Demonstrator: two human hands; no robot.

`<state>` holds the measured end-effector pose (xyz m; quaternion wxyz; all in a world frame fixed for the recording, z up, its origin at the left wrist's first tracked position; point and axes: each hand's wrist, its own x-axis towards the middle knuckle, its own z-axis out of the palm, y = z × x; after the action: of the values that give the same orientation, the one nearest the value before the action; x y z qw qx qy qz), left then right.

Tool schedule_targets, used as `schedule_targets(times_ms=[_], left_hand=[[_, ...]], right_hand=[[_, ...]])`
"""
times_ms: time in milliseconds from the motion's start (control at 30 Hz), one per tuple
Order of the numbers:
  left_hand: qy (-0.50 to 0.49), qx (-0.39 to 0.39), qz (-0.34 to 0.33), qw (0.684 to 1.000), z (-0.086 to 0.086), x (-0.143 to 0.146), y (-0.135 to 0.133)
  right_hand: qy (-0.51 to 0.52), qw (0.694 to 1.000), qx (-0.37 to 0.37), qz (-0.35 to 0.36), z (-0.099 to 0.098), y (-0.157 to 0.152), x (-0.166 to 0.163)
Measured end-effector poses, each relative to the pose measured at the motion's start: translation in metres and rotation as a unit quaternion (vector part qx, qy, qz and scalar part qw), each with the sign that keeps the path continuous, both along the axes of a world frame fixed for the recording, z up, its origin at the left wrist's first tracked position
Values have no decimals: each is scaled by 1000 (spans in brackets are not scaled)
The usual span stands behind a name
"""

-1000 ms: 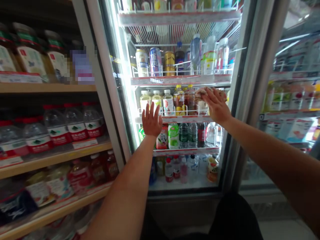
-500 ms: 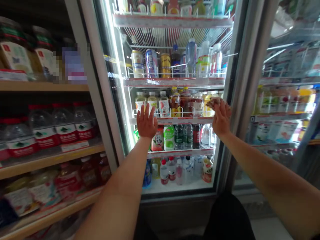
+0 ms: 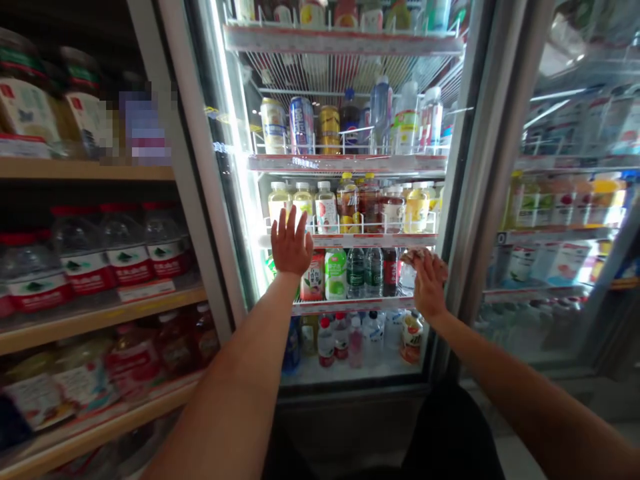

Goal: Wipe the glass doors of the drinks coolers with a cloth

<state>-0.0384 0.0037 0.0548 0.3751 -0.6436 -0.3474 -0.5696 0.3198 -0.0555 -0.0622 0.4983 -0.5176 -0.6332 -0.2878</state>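
My left hand (image 3: 291,243) is open, fingers spread and pointing up, flat against the glass door (image 3: 240,220) of a lit drinks cooler, level with the third shelf's edge. My right hand (image 3: 429,285) presses a crumpled brownish cloth (image 3: 414,256) against the same glass near the door's right frame, in front of the dark bottles (image 3: 373,270) on the shelf below. Inside, the cooler holds cans (image 3: 303,125) on an upper shelf and juice bottles (image 3: 325,207) under them.
Open wooden shelves (image 3: 100,313) at the left carry red-capped water bottles (image 3: 120,250) and other drinks. A grey door frame (image 3: 473,193) separates this cooler from a second glass-door cooler (image 3: 565,220) at the right. A dark shape (image 3: 450,433), probably my clothing, fills the bottom middle.
My right hand has slid the cloth right and then down the glass, from the juice shelf to the shelf below. My left hand has stayed flat in the same place.
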Motion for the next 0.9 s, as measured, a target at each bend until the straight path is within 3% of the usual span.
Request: schedule_targets(times_ms=[133,233,367,533,633,733,800,900], left_hand=[[-5,-11,-9,1000,2,0,-1],[-19,-30,-24,999,3,2,-4],[-10,-46,-41,998,-6,15,-21],[198,-30,-131,971,-46,44,-47],[243,-34,-158,957,-71,55,-44],[214,-80,-129,965,-89,55,-33],[222,-104,-96,965,-97,53,-29],[247,-108,-55,961,-108,52,-32]], right_hand=[[-33,999,19,10,56,7,-15],[-78,996,9,38,77,8,-47],[-187,974,-55,115,68,4,-100],[-251,938,-87,223,55,7,-138],[-262,928,-79,252,59,10,-133],[-265,930,-72,242,72,8,-107],[-248,949,-60,187,82,5,-81],[-177,982,-47,50,96,3,-44]])
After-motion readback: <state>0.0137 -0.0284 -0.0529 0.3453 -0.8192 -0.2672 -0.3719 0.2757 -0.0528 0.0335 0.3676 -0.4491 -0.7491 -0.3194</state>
